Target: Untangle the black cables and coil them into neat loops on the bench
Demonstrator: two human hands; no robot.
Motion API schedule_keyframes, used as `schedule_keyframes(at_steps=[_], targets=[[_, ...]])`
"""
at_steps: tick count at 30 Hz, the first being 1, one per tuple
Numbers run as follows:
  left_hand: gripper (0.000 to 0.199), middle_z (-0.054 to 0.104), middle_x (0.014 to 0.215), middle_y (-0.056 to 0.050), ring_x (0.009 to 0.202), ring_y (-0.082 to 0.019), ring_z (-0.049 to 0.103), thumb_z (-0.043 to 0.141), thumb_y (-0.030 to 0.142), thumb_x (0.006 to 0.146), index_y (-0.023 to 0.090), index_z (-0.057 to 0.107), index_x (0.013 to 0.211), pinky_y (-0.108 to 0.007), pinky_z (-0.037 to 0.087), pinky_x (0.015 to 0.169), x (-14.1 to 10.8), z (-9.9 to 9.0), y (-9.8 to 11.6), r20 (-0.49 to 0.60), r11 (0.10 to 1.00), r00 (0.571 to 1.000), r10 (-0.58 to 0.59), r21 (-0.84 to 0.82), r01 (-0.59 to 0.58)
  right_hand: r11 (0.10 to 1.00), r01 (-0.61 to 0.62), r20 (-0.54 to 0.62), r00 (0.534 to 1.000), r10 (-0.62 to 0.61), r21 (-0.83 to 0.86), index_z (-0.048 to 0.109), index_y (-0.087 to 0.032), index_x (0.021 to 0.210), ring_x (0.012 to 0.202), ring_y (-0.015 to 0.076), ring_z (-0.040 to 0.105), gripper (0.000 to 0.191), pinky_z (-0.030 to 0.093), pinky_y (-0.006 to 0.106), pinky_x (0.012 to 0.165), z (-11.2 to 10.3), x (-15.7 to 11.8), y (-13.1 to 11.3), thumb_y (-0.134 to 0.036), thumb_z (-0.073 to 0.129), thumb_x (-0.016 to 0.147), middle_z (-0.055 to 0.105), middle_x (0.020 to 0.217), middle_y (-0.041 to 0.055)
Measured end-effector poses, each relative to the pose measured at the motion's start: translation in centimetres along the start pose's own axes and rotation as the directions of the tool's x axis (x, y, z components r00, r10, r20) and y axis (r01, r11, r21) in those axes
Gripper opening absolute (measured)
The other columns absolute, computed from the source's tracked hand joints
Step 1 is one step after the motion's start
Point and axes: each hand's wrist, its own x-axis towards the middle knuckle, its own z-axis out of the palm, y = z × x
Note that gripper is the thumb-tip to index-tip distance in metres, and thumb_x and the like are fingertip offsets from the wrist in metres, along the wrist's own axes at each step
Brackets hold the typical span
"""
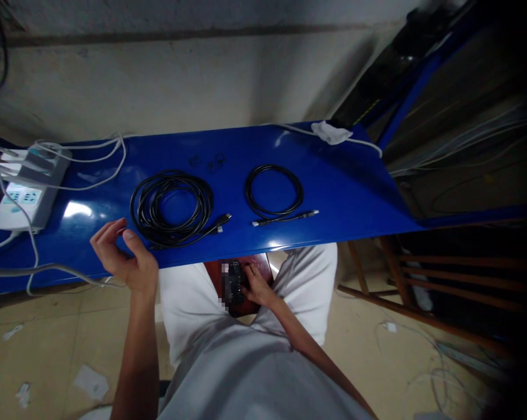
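Note:
My left hand (127,254) is raised over the front edge of the blue table, its fingers loosely curled and the thumb apart, holding nothing I can see. Just right of it lies a thick coil of black cable (202,201) with its plug ends at the lower right. A smaller coil of black cable (299,186) rests further right, both connectors toward the front. Below the table edge, between my knees, my right hand (258,287) grips the right side of a black device (234,280) on a reddish-brown stool (263,262). Part of that device is blurred out.
White power strips (24,198) with plugged-in cords stand at the table's left. Small dark ties (215,163) lie behind the coils. A crumpled white wrapping (331,133) sits at the back right. A wooden chair (398,280) is at the right, and loose cables lie on the floor.

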Motion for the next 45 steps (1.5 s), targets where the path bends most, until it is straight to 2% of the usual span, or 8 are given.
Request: schedule_keyframes(at_steps=[11, 17, 19, 22, 26, 29, 35, 45], targets=[[0.032, 0.070, 0.123, -0.016, 0.121, -0.031, 0.067, 0.057, 0.040, 0.112, 0.014, 0.070, 0.123, -0.052, 0.055, 0.106, 0.2, 0.0, 0.5, -0.031, 0.998, 0.998, 0.053, -0.039, -0.055, 1.000, -0.011, -0.010, 1.000, 0.011, 0.015, 0.050, -0.020, 0.154, 0.147, 0.0368, 0.052, 0.087, 0.046, 0.055, 0.129, 0.5, 0.1, 0.7, -0.011, 0.085, 0.075, 0.055, 0.148, 0.0167], [0.020, 0.072, 0.119, -0.012, 0.123, -0.029, 0.068, 0.060, 0.031, 0.112, 0.019, 0.071, 0.123, -0.051, 0.053, 0.112, 1.4, 3.4, 7.7, 0.086, 0.947, 0.977, 0.193, -0.276, -0.163, 0.999, -0.042, -0.044, 0.998, 0.044, 0.029, 0.052, -0.019, 0.154, 0.152, 0.0380, 0.051, 0.074, 0.042, 0.058, 0.132, 0.7, 0.6, 0.7, -0.017, 0.081, 0.085, 0.057, 0.152, 0.0192], [0.019, 0.074, 0.118, -0.010, 0.120, -0.026, 0.070, 0.056, 0.031, 0.115, 0.020, 0.070, 0.123, -0.048, 0.055, 0.111, 2.0, 6.1, 11.0, 0.292, 0.897, 0.909, 0.297, -0.411, -0.161, 0.998, -0.054, -0.061, 0.997, 0.056, 0.040, 0.054, -0.019, 0.150, 0.147, 0.0368, 0.055, 0.069, 0.045, 0.057, 0.129, 0.6, 0.8, 0.6, -0.018, 0.081, 0.086, 0.060, 0.147, 0.0180], [0.026, 0.074, 0.128, -0.009, 0.123, -0.025, 0.070, 0.060, 0.037, 0.116, 0.022, 0.065, 0.137, -0.048, 0.053, 0.118, 2.3, 10.3, 15.0, 0.605, 0.819, 0.612, 0.510, -0.559, -0.130, 0.996, -0.069, -0.091, 0.993, 0.074, 0.063, 0.056, -0.020, 0.148, 0.141, 0.0359, 0.059, 0.071, 0.049, 0.056, 0.125, 0.6, 1.1, 0.1, -0.021, 0.087, 0.083, 0.064, 0.141, 0.0160], [0.082, 0.062, 0.151, -0.019, 0.141, -0.040, 0.061, 0.089, 0.061, 0.094, 0.018, 0.053, 0.155, -0.058, 0.050, 0.121, 1.4, 13.6, 17.3, 0.783, 0.818, 0.249, 0.570, -0.511, -0.264, 0.991, -0.075, -0.141, 0.986, 0.090, 0.110, 0.058, -0.020, 0.145, 0.139, 0.0344, 0.062, 0.058, 0.050, 0.054, 0.125, 0.7, 1.2, -0.3, -0.020, 0.079, 0.091, 0.067, 0.140, 0.0158], [0.075, 0.065, 0.144, -0.018, 0.137, -0.040, 0.064, 0.091, 0.059, 0.092, 0.015, 0.059, 0.144, -0.056, 0.053, 0.117, 0.6, 14.3, 17.6, 0.827, 0.799, 0.098, 0.554, -0.495, -0.342, 0.982, -0.090, -0.186, 0.975, 0.122, 0.168, 0.058, -0.020, 0.143, 0.136, 0.0310, 0.067, 0.035, 0.052, 0.052, 0.122, 0.8, 1.4, -0.2, -0.021, 0.054, 0.108, 0.069, 0.141, 0.0166], [0.020, 0.072, 0.122, -0.010, 0.120, -0.028, 0.071, 0.070, 0.033, 0.113, 0.016, 0.066, 0.122, -0.043, 0.056, 0.111, 0.4, 14.2, 17.5, 0.827, 0.771, 0.012, 0.563, -0.520, -0.368, 0.954, -0.098, -0.203, 0.966, 0.159, 0.283, 0.056, -0.021, 0.140, 0.111, 0.0270, 0.078, 0.030, 0.061, 0.043, 0.105, 0.6, 1.8, 0.4, -0.026, 0.050, 0.110, 0.078, 0.122, 0.0124], [0.020, 0.065, 0.129, -0.013, 0.103, -0.025, 0.075, 0.048, 0.025, 0.120, 0.014, 0.059, 0.132, -0.037, 0.060, 0.092, 1.0, 11.6, 18.3, 0.823, 0.726, 0.035, 0.567, -0.479, -0.494, 0.943, -0.100, -0.193, 0.967, 0.167, 0.319, 0.058, -0.021, 0.140, 0.102, 0.0252, 0.079, 0.034, 0.062, 0.039, 0.097, 0.5, 1.4, 0.6, -0.030, 0.061, 0.108, 0.079, 0.113, 0.0087]])
